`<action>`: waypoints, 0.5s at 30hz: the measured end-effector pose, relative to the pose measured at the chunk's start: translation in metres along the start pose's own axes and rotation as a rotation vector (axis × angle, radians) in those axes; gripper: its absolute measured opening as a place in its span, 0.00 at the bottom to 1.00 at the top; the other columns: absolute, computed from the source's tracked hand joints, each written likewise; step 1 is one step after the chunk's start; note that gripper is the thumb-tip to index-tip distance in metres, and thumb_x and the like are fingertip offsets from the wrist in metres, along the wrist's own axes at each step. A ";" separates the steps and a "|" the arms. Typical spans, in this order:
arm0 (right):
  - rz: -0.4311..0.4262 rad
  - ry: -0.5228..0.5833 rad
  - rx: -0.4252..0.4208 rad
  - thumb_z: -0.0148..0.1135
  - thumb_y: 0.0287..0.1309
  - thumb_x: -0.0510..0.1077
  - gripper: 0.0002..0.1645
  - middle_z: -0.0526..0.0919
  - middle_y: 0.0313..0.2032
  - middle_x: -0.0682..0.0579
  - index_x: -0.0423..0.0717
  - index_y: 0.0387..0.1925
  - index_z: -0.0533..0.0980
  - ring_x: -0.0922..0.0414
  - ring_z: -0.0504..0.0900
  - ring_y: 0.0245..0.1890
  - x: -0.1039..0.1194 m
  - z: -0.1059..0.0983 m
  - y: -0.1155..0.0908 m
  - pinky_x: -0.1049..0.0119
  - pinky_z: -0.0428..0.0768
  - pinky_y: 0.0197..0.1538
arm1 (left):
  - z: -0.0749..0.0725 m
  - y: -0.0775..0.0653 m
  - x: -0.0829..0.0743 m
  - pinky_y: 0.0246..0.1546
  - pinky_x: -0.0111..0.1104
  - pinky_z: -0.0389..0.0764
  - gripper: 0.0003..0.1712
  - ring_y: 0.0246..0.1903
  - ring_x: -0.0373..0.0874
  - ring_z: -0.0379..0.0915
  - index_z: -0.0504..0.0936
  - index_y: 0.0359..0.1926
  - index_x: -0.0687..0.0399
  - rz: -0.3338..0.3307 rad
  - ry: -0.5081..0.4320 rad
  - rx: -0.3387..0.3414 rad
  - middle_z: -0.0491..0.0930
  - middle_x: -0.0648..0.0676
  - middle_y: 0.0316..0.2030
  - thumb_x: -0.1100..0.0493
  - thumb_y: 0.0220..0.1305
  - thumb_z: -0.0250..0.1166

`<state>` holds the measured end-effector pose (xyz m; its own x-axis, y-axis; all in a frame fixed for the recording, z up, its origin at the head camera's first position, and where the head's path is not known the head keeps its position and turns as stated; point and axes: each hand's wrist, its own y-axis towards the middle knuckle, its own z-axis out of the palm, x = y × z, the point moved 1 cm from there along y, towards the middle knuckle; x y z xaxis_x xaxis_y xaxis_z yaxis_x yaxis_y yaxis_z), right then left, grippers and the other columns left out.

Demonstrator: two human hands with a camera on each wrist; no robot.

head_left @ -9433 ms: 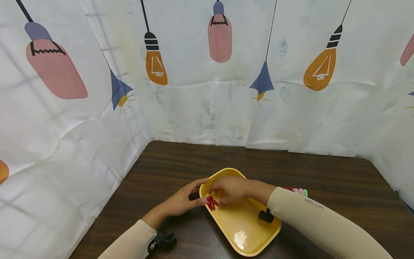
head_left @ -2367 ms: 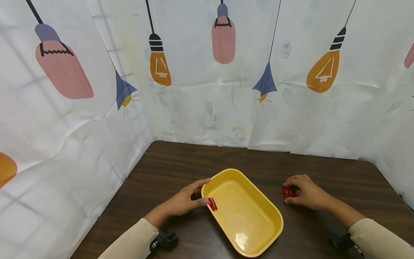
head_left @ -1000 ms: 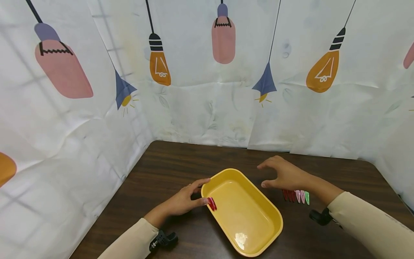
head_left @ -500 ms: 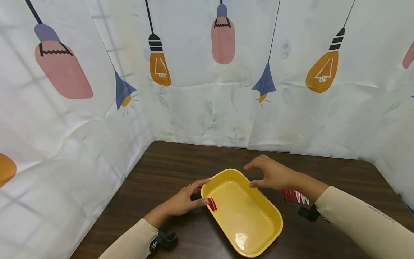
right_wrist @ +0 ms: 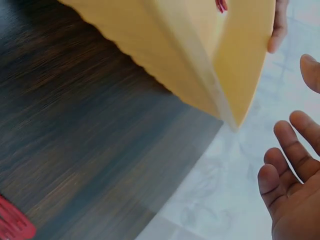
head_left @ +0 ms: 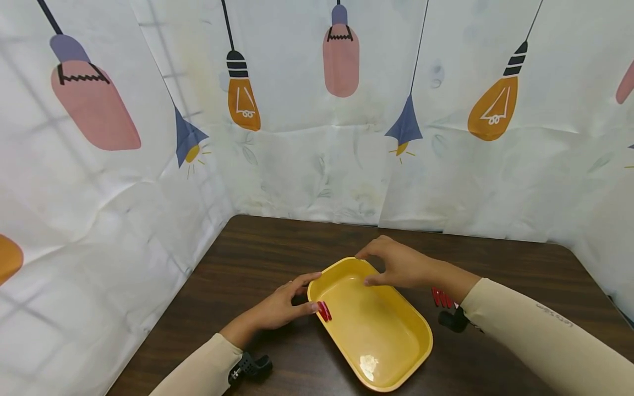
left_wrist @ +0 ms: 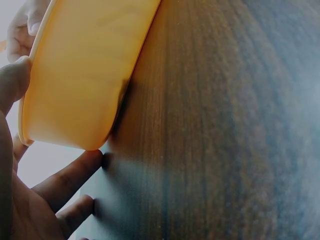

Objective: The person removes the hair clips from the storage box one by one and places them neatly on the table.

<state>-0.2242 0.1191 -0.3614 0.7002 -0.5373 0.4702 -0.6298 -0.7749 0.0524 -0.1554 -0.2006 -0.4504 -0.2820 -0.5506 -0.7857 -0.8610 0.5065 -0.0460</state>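
Yellow rounded-rectangular glossy tray (head_left: 378,330) is sitting at an angle on the dark-brown wood-grain table (head_left: 277,245). Left hand (head_left: 282,306) is bracing the tray at its left side, thumb touching the rim, fingers spreading along the outer wall toward the far-left corner; thumb and fingers are staying apart, straight, pressing rather than wrapping. Small glossy red elongated clips (head_left: 324,312), apparently two side by side, are lying inside the tray against its left wall, just beside the left thumb. Right hand (head_left: 403,265) is hovering over the tray's far-right edge, thumb and fingers standing apart; right wrist view is showing the fingertips clear of the tray. More red elongated clips (head_left: 442,298) are lying in a row on the table, right of the tray, the right forearm and sleeve partly covering that row. Beige sleeves (head_left: 540,330) are covering both forearms, the right one bearing dark lettering, too small to read. Black wrist-worn devices (head_left: 251,367) are showing on either side of the tray. White lamp-print sheet (head_left: 307,165) is hanging beyond the tray.
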 end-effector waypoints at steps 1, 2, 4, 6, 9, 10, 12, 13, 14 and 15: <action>-0.006 0.000 0.002 0.75 0.60 0.57 0.33 0.79 0.58 0.57 0.48 0.63 0.79 0.54 0.71 0.62 0.001 0.001 0.001 0.51 0.74 0.62 | 0.000 0.000 0.000 0.65 0.62 0.62 0.40 0.66 0.49 0.71 0.57 0.78 0.27 -0.004 0.000 0.001 0.67 0.52 0.72 0.39 0.71 0.64; -0.015 -0.001 0.002 0.75 0.60 0.56 0.33 0.80 0.58 0.56 0.48 0.63 0.79 0.54 0.72 0.61 0.001 0.002 0.003 0.51 0.74 0.62 | 0.000 0.000 0.000 0.65 0.62 0.62 0.40 0.66 0.49 0.71 0.57 0.78 0.27 -0.006 0.001 0.002 0.66 0.52 0.72 0.39 0.71 0.64; -0.039 -0.001 -0.002 0.75 0.61 0.56 0.32 0.80 0.58 0.54 0.46 0.62 0.79 0.53 0.72 0.61 0.003 0.003 0.006 0.51 0.74 0.62 | 0.000 0.000 0.000 0.66 0.63 0.62 0.40 0.66 0.49 0.71 0.57 0.78 0.27 -0.007 0.004 0.002 0.66 0.52 0.72 0.39 0.71 0.64; -0.050 0.000 -0.007 0.75 0.61 0.55 0.32 0.81 0.57 0.54 0.46 0.62 0.79 0.53 0.72 0.60 0.004 0.005 0.009 0.51 0.73 0.62 | 0.000 0.000 0.000 0.66 0.63 0.61 0.40 0.66 0.48 0.71 0.57 0.78 0.27 -0.015 0.009 0.003 0.66 0.52 0.72 0.39 0.71 0.64; -0.055 0.004 -0.009 0.74 0.61 0.54 0.31 0.81 0.57 0.54 0.46 0.61 0.79 0.52 0.73 0.60 0.005 0.008 0.013 0.50 0.73 0.63 | 0.001 0.000 0.000 0.66 0.64 0.60 0.39 0.66 0.49 0.71 0.58 0.78 0.28 -0.009 0.012 0.002 0.68 0.52 0.71 0.40 0.72 0.64; -0.051 0.005 -0.006 0.74 0.62 0.54 0.30 0.81 0.57 0.54 0.46 0.61 0.79 0.52 0.73 0.60 0.006 0.010 0.014 0.50 0.73 0.63 | 0.001 0.000 0.000 0.66 0.65 0.59 0.39 0.66 0.49 0.71 0.57 0.78 0.28 -0.007 0.012 0.004 0.69 0.52 0.70 0.40 0.72 0.64; -0.038 0.018 0.004 0.74 0.62 0.55 0.30 0.81 0.57 0.54 0.47 0.62 0.79 0.52 0.72 0.60 0.007 0.012 0.017 0.49 0.73 0.63 | 0.001 0.000 0.000 0.66 0.65 0.58 0.39 0.66 0.50 0.70 0.57 0.79 0.29 -0.004 0.011 0.006 0.71 0.52 0.69 0.40 0.73 0.63; -0.034 0.024 0.010 0.73 0.62 0.54 0.30 0.81 0.57 0.54 0.47 0.62 0.79 0.51 0.72 0.60 0.008 0.014 0.018 0.49 0.73 0.63 | 0.001 0.000 0.000 0.66 0.66 0.58 0.39 0.66 0.50 0.70 0.57 0.79 0.29 -0.002 0.012 0.007 0.72 0.52 0.69 0.40 0.73 0.63; -0.029 0.028 0.017 0.73 0.63 0.55 0.30 0.81 0.57 0.54 0.47 0.62 0.79 0.51 0.72 0.60 0.009 0.015 0.020 0.49 0.73 0.63 | 0.001 0.000 0.000 0.66 0.66 0.58 0.39 0.66 0.50 0.70 0.57 0.79 0.29 -0.001 0.011 0.007 0.73 0.51 0.68 0.40 0.73 0.63; -0.022 0.029 0.025 0.73 0.63 0.56 0.30 0.81 0.58 0.54 0.47 0.62 0.79 0.52 0.72 0.60 0.010 0.016 0.021 0.49 0.73 0.63 | 0.001 0.000 0.000 0.66 0.66 0.58 0.39 0.66 0.50 0.70 0.57 0.79 0.28 -0.002 0.011 0.007 0.73 0.51 0.68 0.40 0.73 0.63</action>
<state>-0.2252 0.0922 -0.3697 0.7034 -0.5106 0.4944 -0.6057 -0.7946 0.0411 -0.1550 -0.2002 -0.4506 -0.2850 -0.5593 -0.7784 -0.8586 0.5101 -0.0521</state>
